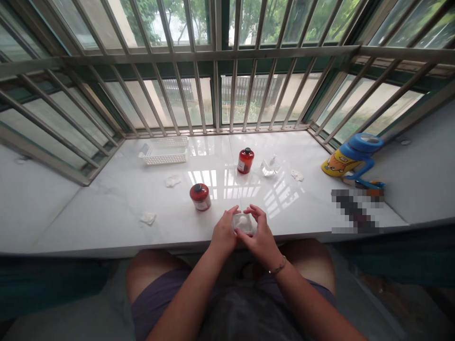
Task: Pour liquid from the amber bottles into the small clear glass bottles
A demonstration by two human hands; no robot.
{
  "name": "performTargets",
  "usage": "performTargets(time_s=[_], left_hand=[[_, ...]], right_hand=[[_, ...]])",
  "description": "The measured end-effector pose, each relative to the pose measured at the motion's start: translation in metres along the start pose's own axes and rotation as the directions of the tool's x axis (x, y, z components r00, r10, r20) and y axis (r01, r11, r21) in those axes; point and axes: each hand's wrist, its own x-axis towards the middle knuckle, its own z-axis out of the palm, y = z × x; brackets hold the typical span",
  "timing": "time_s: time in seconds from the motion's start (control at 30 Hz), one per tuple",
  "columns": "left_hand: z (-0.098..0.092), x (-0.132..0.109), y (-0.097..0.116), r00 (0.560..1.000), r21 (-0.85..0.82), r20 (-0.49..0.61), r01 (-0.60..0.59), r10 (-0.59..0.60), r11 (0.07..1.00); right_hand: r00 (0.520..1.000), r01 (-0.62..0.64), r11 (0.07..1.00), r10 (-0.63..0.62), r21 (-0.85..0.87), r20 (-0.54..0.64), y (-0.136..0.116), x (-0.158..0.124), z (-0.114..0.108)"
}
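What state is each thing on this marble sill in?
left hand, holding clear box
right hand, holding clear box
clear box, between both hands, white contents
near red bottle, upright, capped
far red bottle, upright, capped
white basket, upright
yellow cup, tilted, blue lid on

One head-worn view, aimed forward and down at a marble windowsill and steel window grille, from close above.
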Motion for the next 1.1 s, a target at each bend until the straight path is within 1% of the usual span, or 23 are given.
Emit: performTargets(time_s=[0.1, 0.23, 0.33, 0.47, 0.57, 0.7, 0.83, 0.9, 0.97, 1.1], left_hand=[[0.0, 0.0, 0.002, 1.0, -0.02, 0.007, 0.026, -0.026, 0.999], [0.0, 0.0, 0.003, 0.999, -0.023, 0.008, 0.052, -0.052, 0.998], [0.0, 0.0, 0.003, 0.998, -0.003, 0.002, 0.062, -0.062, 0.998], [0.001, 0.0, 0.002, 0.998, 0.0, 0.005, 0.056, -0.056, 0.998], [0.001, 0.0, 0.002, 0.998, 0.013, 0.013, 0.061, -0.061, 0.998], [0.001, 0.0, 0.001, 0.997, 0.018, 0.02, 0.075, -0.075, 0.997], [0.001, 0.0, 0.001, 0.998, 0.024, 0.017, 0.058, -0.058, 0.998], [0.001, 0.0, 0.001, 0.998, 0.025, 0.015, 0.06, -0.06, 0.998], [0.001, 0.0, 0.001, 0.997, 0.022, 0.015, 0.071, -0.071, 0.997], [0.001, 0.0, 0.002, 0.997, 0.024, 0.013, 0.077, -0.077, 0.997]], right_hand=[[0.998, 0.03, 0.998, -0.033, -0.06, -0.057, 0.003, 0.002, -0.001], [0.995, 0.096, 0.995, -0.097, -0.025, -0.039, 0.001, 0.004, -0.006], [0.988, 0.15, 0.989, -0.149, 0.013, -0.05, -0.009, 0.004, -0.013], [0.973, 0.21, 0.976, -0.202, 0.062, -0.11, -0.028, 0.004, -0.022], [0.964, 0.233, 0.97, -0.222, 0.069, -0.145, -0.037, 0.004, -0.029], [0.963, 0.227, 0.973, -0.217, 0.05, -0.159, -0.04, 0.004, -0.034], [0.963, 0.253, 0.967, -0.254, -0.021, -0.093, -0.038, 0.003, -0.035], [0.968, 0.233, 0.972, -0.232, 0.009, -0.095, -0.036, 0.003, -0.033], [0.975, 0.193, 0.98, -0.185, 0.052, -0.124, -0.033, 0.003, -0.032], [0.981, 0.159, 0.986, -0.153, 0.049, -0.122, -0.03, 0.004, -0.033]])
